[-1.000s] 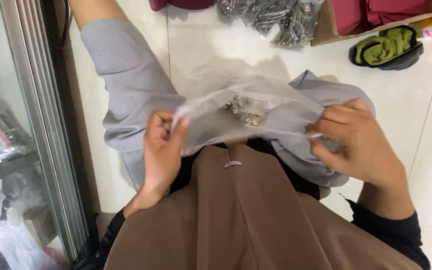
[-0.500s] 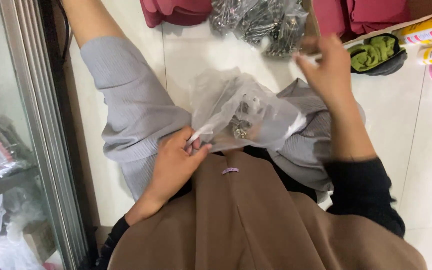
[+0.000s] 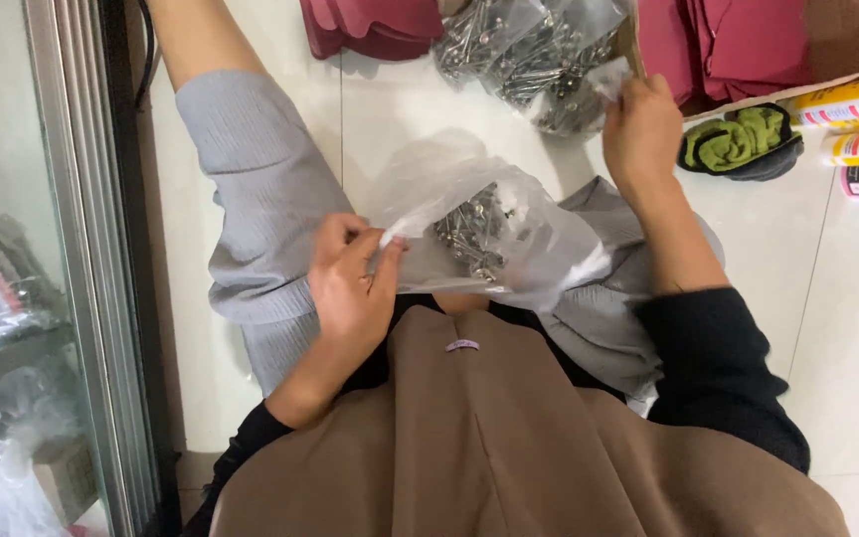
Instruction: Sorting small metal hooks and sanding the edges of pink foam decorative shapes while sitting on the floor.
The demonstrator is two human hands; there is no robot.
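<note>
Left hand: the left hand (image 3: 350, 283) sits at centre-left of the frame, thumb and fingers pinched together on the near edge of a clear plastic bag (image 3: 494, 234).
Right hand: the right hand (image 3: 643, 129) is raised toward the upper right, well apart from the left; its fingers are closed on something small and pale at the top of the hand — I cannot tell what it is.
Bag position: the clear plastic bag lies on the person's lap, over grey trousers (image 3: 260, 209), in the middle of the frame.
Bag contents: a small cluster of metal pins (image 3: 471, 237) rests inside, near the bag's centre.
Bag axis: its long axis runs from left to right across the frame, slightly tilted; the mouth seems to be on the left side, where the hand holds it, but this is not sure.
Supply: a bigger heap of metal pieces in clear bags (image 3: 529, 50) lies on the white floor (image 3: 410, 109) at the top centre, just beside the right hand.
Progress: the bag has only a little inside — by my judgement the filling is at an early stage, and much of the heap remains.
Nearby: dark red cloth (image 3: 370, 25) at the top, a green cloth in a dark tray (image 3: 738, 139) at the upper right.
</note>
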